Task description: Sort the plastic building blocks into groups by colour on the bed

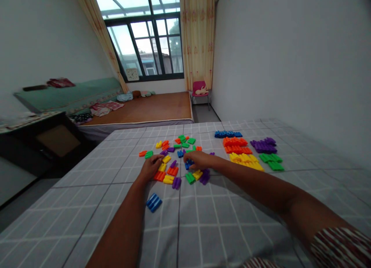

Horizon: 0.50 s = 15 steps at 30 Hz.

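Note:
My left hand [150, 168] is at the left side of a loose spread of coloured plastic building blocks. Its fingers are drawn together beside a yellow block [166, 159] and a purple block [164, 153]; anything between the fingertips is too small to make out. On the right side of the spread, my right hand [198, 160] bends its fingers down over a blue block [189, 165], partly hiding it. Close below that hand lie a green block [190, 178], another yellow block [198, 174] and a purple cluster [205, 177]. Joined blue blocks [154, 202] rest nearer me, beside my left forearm.
Rows grouped by colour lie to the right: blue [228, 134], orange [236, 145], yellow [246, 162], purple [263, 145] and green [271, 161]. Beneath everything is a grey checked cloth [220, 217]. Beyond stand a bed [162, 107] and a pink chair [199, 86].

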Tool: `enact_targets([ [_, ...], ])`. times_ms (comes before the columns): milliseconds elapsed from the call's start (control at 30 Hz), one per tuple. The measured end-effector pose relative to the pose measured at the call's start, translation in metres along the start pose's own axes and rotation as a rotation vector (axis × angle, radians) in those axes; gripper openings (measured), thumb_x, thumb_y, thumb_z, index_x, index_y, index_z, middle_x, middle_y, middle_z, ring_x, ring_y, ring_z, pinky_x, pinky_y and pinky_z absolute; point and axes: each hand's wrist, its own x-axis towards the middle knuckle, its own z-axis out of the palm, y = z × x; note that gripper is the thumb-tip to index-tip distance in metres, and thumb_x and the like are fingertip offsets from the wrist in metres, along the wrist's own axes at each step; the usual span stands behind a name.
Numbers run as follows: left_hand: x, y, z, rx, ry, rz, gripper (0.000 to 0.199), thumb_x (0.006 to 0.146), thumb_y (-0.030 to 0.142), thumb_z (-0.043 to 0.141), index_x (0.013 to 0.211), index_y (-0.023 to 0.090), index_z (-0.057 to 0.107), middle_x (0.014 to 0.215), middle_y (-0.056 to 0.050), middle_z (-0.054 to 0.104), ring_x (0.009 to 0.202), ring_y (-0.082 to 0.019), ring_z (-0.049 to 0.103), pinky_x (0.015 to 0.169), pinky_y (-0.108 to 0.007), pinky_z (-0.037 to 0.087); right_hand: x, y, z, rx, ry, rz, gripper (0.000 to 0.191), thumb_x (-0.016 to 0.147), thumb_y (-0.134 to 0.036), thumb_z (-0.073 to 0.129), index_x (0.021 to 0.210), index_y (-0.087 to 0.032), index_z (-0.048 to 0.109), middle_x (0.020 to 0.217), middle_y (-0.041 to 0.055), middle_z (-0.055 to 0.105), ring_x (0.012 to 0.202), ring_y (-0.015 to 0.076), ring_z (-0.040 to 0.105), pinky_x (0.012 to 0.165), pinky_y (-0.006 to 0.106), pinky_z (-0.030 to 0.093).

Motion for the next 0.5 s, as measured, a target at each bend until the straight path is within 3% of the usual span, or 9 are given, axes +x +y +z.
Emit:
enact_targets([
  [100, 0.0, 0.002, 0.0, -0.001, -0.01, -0.013, 0.039, 0.075, 0.046, 0.055, 0.095, 0.018, 0.073, 0.096, -0.007, 0.075, 0.09, -0.026, 0.067, 0.086, -0.039, 0.052, -0.003, 0.055, -0.03, 0.062, 0.101, 0.046, 0.039, 0.081, -0.02, 0.067, 0.119, -0.024, 0.06, 0.119, 0.0043, 0.066, 0.102, 0.0188, 0.063, 0.085, 0.03, 0.05],
  [167, -0.001, 0.003, 0.001, -0.007, -0.008, -0.024, 0.038, 0.075, 0.045, 0.055, 0.094, 0.018, 0.073, 0.094, -0.007, 0.075, 0.088, -0.025, 0.067, 0.083, -0.038, 0.053, -0.01, 0.106, -0.05, 0.141, 0.241, 0.204, 0.045, 0.076, -0.015, 0.07, 0.119, -0.021, 0.059, 0.118, 0.0059, 0.067, 0.101, 0.018, 0.065, 0.085, 0.028, 0.049],
  [300, 0.0, 0.005, 0.001, 0.0, 0.0, -0.033, 0.036, 0.075, 0.045, 0.056, 0.093, 0.019, 0.074, 0.092, -0.006, 0.075, 0.087, -0.025, 0.067, 0.082, -0.037, 0.053, -0.032, 0.198, -0.066, 0.081, 0.177, 0.546, 0.057, 0.071, -0.01, 0.068, 0.127, -0.017, 0.055, 0.121, 0.0099, 0.067, 0.098, 0.0196, 0.067, 0.08, 0.027, 0.051],
  [400, 0.0, 0.003, 0.002, 0.016, -0.007, -0.03, 0.037, 0.076, 0.044, 0.055, 0.095, 0.019, 0.074, 0.094, -0.006, 0.075, 0.088, -0.025, 0.067, 0.082, -0.037, 0.053, -0.043, 0.231, -0.057, 0.043, 0.112, 0.598, 0.066, 0.071, -0.01, 0.067, 0.134, -0.016, 0.05, 0.124, 0.0109, 0.066, 0.099, 0.0195, 0.067, 0.08, 0.026, 0.051],
  [500, -0.001, 0.0, 0.002, 0.035, -0.013, -0.025, 0.037, 0.077, 0.043, 0.054, 0.096, 0.018, 0.073, 0.095, -0.007, 0.074, 0.089, -0.025, 0.067, 0.083, -0.038, 0.053, -0.043, 0.237, -0.046, 0.003, 0.081, 0.562, 0.068, 0.07, -0.009, 0.067, 0.135, -0.016, 0.049, 0.124, 0.0103, 0.066, 0.102, 0.0201, 0.066, 0.084, 0.027, 0.05],
])
